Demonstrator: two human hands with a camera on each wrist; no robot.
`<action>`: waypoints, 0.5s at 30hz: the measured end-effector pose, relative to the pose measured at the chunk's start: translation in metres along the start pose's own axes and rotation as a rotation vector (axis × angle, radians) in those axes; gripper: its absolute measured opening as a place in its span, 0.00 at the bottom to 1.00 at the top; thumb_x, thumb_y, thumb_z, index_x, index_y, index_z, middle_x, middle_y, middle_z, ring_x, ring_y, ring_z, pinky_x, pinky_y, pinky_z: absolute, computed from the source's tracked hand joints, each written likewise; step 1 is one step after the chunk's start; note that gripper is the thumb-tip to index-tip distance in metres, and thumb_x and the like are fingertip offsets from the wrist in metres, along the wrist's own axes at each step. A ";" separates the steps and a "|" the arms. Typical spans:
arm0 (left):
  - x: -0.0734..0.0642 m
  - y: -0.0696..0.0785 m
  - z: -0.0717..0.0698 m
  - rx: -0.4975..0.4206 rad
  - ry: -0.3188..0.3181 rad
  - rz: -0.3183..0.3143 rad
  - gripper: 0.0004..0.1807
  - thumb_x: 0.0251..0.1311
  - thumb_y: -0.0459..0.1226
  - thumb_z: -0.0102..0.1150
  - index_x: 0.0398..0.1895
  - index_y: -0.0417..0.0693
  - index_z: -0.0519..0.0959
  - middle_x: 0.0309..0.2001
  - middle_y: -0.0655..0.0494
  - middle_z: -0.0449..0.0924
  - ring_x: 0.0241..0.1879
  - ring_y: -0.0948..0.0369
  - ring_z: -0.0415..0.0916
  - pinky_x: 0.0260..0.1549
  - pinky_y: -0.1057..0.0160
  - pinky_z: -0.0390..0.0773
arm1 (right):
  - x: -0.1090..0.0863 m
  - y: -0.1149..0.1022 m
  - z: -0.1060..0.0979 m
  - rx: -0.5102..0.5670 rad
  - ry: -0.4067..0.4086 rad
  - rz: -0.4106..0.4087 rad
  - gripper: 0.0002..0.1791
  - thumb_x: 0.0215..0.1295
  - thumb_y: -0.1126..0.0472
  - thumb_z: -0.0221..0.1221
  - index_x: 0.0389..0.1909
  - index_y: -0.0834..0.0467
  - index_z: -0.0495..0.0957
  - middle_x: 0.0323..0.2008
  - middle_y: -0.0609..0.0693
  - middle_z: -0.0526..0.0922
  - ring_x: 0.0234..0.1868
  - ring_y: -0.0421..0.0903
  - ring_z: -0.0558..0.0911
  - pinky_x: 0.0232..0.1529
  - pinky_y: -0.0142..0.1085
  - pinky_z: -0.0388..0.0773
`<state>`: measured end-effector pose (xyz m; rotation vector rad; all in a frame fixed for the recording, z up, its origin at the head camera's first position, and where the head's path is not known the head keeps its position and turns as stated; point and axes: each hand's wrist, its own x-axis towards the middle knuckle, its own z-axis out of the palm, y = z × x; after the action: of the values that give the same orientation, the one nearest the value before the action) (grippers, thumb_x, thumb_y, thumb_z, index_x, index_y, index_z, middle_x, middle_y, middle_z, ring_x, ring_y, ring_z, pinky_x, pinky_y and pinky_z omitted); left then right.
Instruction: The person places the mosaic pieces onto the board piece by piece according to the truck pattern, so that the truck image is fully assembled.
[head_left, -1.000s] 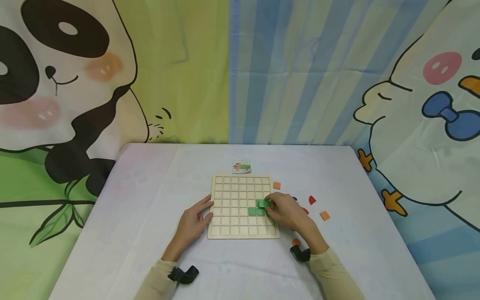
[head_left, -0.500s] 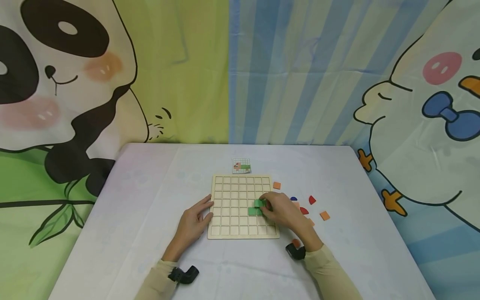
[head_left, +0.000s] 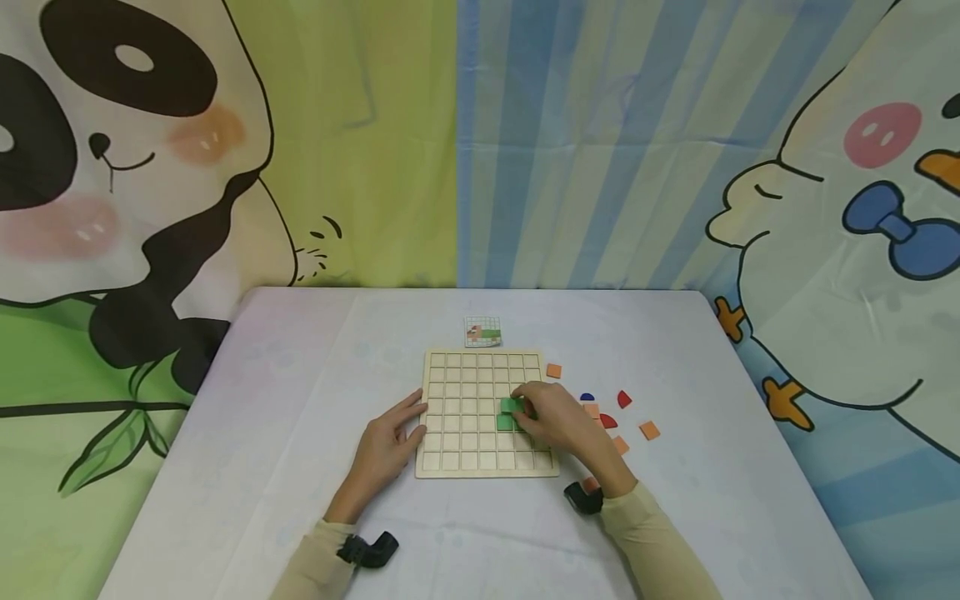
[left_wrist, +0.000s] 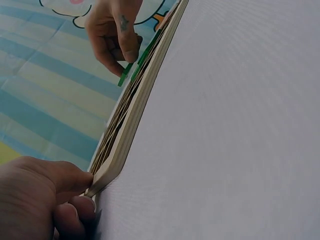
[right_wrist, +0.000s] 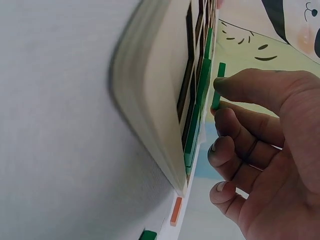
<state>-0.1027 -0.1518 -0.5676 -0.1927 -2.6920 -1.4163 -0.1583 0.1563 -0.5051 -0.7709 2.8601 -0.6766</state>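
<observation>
A light wooden grid board (head_left: 457,454) lies flat in front of me. At its left edge my left hand (head_left: 386,450) grips the rim between thumb and fingers; the left wrist view shows the fingertips at the board's corner. My right hand (head_left: 558,421) is over the board's right half, pinching a small green square tile (right_wrist: 219,85) between thumb and index finger. In the right wrist view the tile stands slightly above the board, its other fingers loosely curled. Green tiles (right_wrist: 204,80) sit in cells beneath, and one of these green tiles (head_left: 505,423) shows left of the fingertips.
A small printed pattern card (head_left: 483,332) lies beyond the board. To the right are scattered pieces: orange squares (head_left: 649,431), a red quarter-round piece (head_left: 624,400), another red piece (head_left: 608,422) and a blue rounded piece (head_left: 587,397). Patterned curtains (head_left: 585,167) hang behind the white-covered table (head_left: 315,358).
My right hand has moved left over the board with the pinched green tile, along the row behind the placed green tiles. More loose pieces show at the right. My left hand stays in place.
</observation>
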 end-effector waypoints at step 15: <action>0.000 0.000 0.000 0.000 0.001 0.003 0.22 0.68 0.33 0.68 0.65 0.44 0.83 0.76 0.54 0.75 0.17 0.72 0.57 0.21 0.70 0.66 | 0.010 0.000 0.005 -0.013 -0.045 -0.010 0.13 0.71 0.58 0.68 0.52 0.58 0.87 0.23 0.42 0.73 0.24 0.37 0.69 0.28 0.29 0.65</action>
<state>-0.1027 -0.1521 -0.5680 -0.1953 -2.6893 -1.4157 -0.1658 0.1498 -0.5093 -0.7931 2.8253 -0.6338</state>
